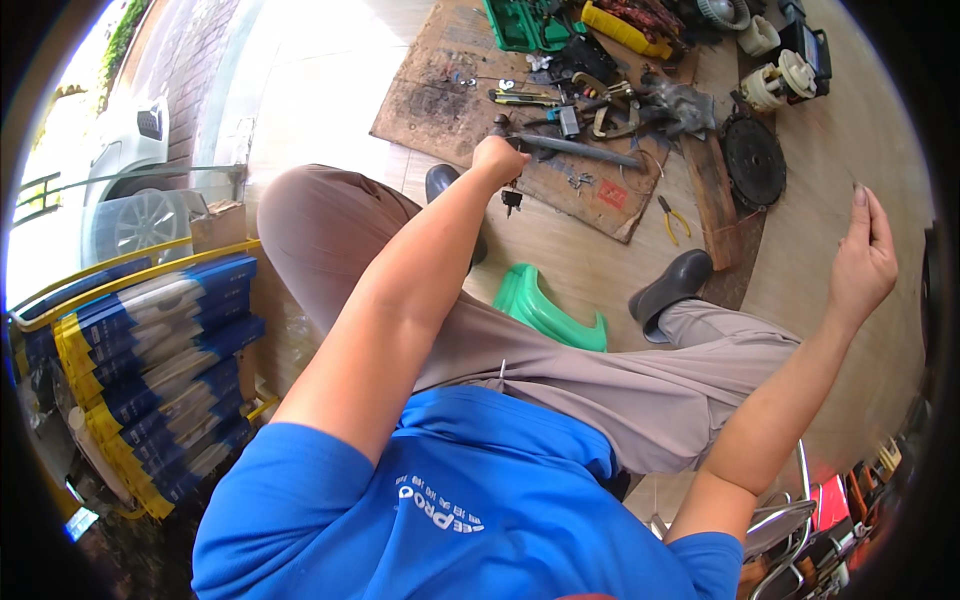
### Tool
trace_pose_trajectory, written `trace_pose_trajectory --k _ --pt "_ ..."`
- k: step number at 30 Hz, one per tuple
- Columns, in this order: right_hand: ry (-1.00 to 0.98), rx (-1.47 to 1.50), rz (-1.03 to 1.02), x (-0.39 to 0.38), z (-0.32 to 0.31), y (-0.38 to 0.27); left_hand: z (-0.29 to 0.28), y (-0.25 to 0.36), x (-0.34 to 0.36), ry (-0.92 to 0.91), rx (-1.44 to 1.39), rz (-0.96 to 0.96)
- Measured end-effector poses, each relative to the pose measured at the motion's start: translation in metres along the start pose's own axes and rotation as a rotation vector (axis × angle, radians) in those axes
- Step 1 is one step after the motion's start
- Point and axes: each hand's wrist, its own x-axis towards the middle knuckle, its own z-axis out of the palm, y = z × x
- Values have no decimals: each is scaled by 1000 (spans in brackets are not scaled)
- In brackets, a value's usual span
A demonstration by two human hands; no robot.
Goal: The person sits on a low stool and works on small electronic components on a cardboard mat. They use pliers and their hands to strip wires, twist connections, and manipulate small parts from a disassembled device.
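Observation:
My left hand [497, 162] is closed over the near edge of a worn cardboard sheet [430, 95]. A small black part [512, 201] on a short stem sticks out below its fingers. Right beside the hand, a long grey bar [580, 150] lies across the cardboard, its left end partly hidden. Far out to the right, above the floor, my right hand [866, 265] is raised with thumb and fingers pinched together. Something dark and very thin shows at its fingertips, too small to name. Near the cardboard's right corner, yellow-handled pliers [673, 220] lie on the floor.
On the cardboard are a utility knife [525, 98], a green tool case [530, 25], a grey glove [680, 105] and loose metal parts. A black round disc [752, 160] and wooden board [708, 200] lie right. A green plastic stool [548, 308] is between my legs; stacked blue boxes [170, 370] stand left.

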Motion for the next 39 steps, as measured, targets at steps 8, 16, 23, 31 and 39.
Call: trace_pose_trajectory --k 8,16,23,31,39 --pt "-158 -41 -47 -33 17 -19 73 -4 37 -22 272 -88" --pt "-330 -28 -211 -57 46 -24 81 10 15 300 46 -130" --pt "-509 91 -337 -75 66 -36 14 148 -83 -912 -1358 -37" --pt "-330 136 -473 -88 49 -47 -53 160 -201 -243 -1456 -136" --pt "-672 221 -652 -112 37 -48 -73 155 -209 -544 -1876 223"
